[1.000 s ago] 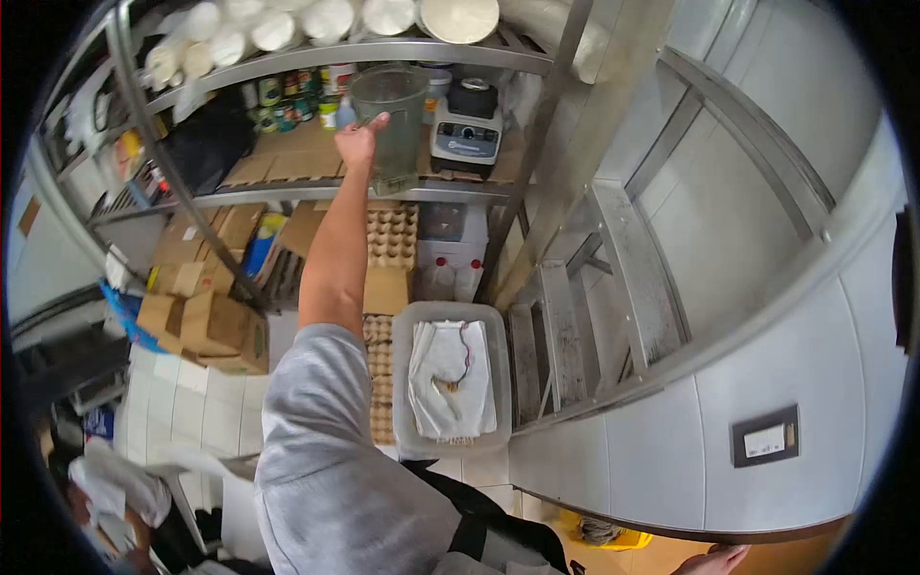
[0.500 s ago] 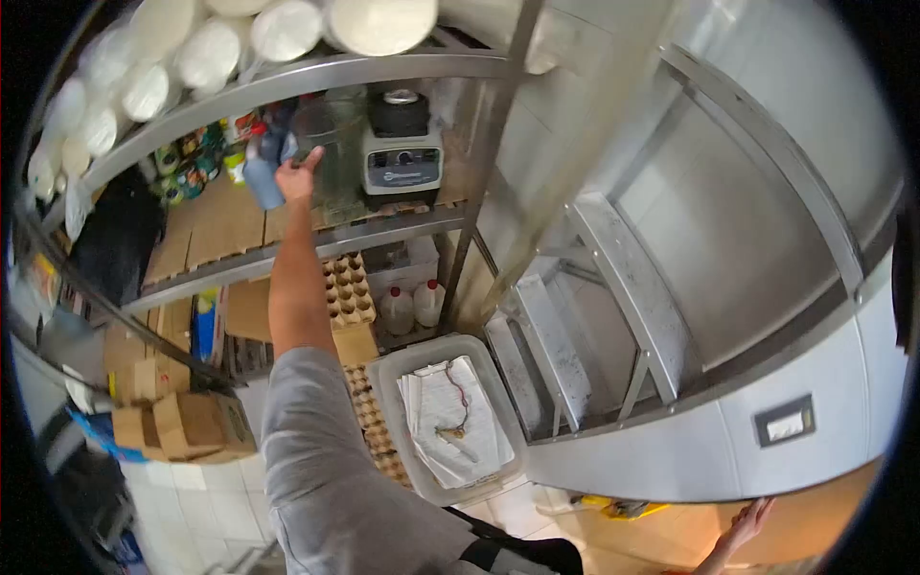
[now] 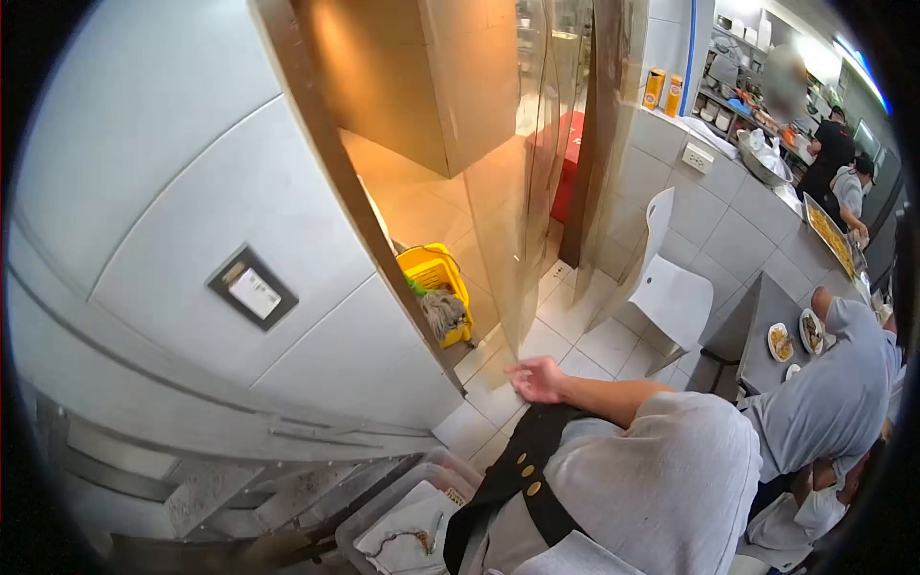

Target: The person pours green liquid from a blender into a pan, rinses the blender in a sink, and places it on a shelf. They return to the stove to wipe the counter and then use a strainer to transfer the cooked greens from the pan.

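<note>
My right hand (image 3: 537, 379) is held out in front of the apron (image 3: 525, 470), palm turned up and fingers loosely apart, with nothing in it. Its fingertips overlap the lower edge of a clear plastic strip curtain (image 3: 498, 259) hanging in the doorway. My left hand is out of view. Below my apron is a clear plastic bin (image 3: 359, 522) holding white papers (image 3: 402, 532) with a thin cord on top.
A yellow mop bucket (image 3: 436, 283) stands in the doorway. A white chair (image 3: 671, 292) is against the tiled wall. Beside me, a person in a grey shirt (image 3: 829, 398) leans by a grey table (image 3: 767, 326) with plates of food. Several people work at the far counter.
The view has swung right, from the storage shelf to the doorway and kitchen. My left hand, earlier at a bluish container on the shelf, has left the view. My right hand shows more fully.
</note>
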